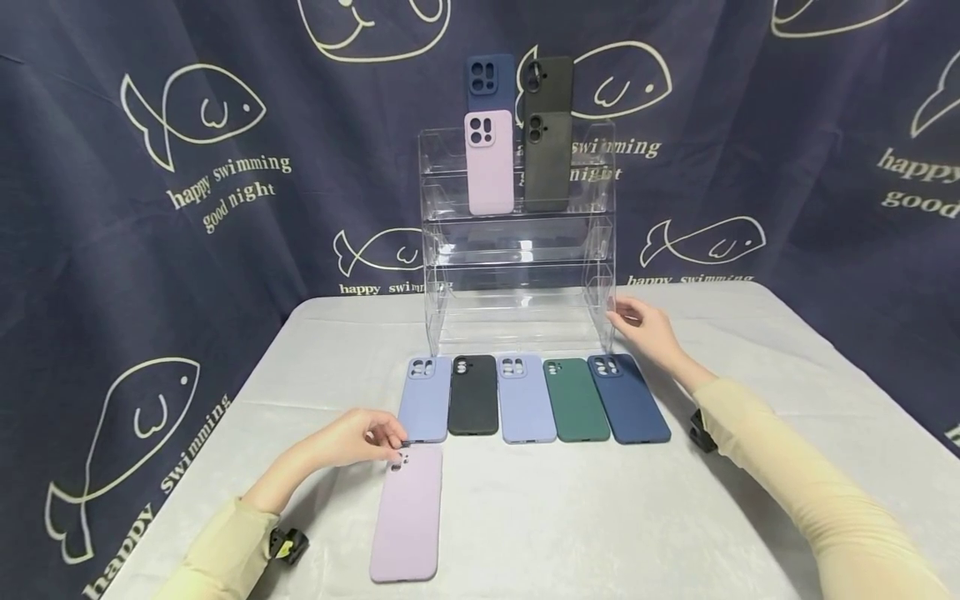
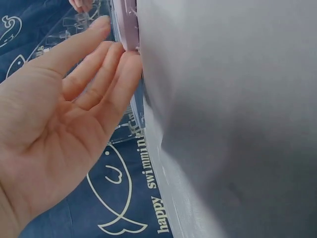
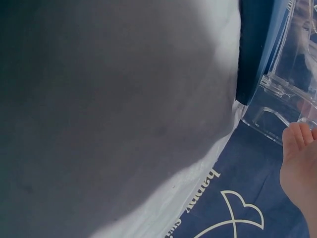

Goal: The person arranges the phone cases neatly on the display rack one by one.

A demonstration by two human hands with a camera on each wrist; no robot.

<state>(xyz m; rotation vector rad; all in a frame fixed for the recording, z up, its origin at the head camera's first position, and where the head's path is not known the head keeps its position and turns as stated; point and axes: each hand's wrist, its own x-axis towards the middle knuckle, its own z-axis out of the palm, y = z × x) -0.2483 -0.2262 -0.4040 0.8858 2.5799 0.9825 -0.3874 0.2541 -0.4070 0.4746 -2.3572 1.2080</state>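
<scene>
A lilac phone case (image 1: 406, 521) lies on the table toward the front. My left hand (image 1: 360, 437) is at its top edge, the thumb tip by the camera cutouts and the other fingertips near the periwinkle case (image 1: 426, 408) behind. In the left wrist view this hand (image 2: 64, 104) has loosely extended fingers, the little finger against the lilac case's edge (image 2: 128, 25). A clear tiered display rack (image 1: 517, 333) stands at the back. My right hand (image 1: 648, 333) pinches its right side panel low down; the right wrist view shows these fingers (image 3: 297, 136) at the clear plastic.
Beside the left periwinkle case lie a black case (image 1: 473, 400), another periwinkle case (image 1: 528, 404), a green case (image 1: 577, 404) and a navy case (image 1: 632, 404). Upper tiers hold a navy case (image 1: 504, 87), a lilac case (image 1: 491, 179) and two black cases (image 1: 547, 179). A fish-print curtain (image 1: 225, 317) hangs behind.
</scene>
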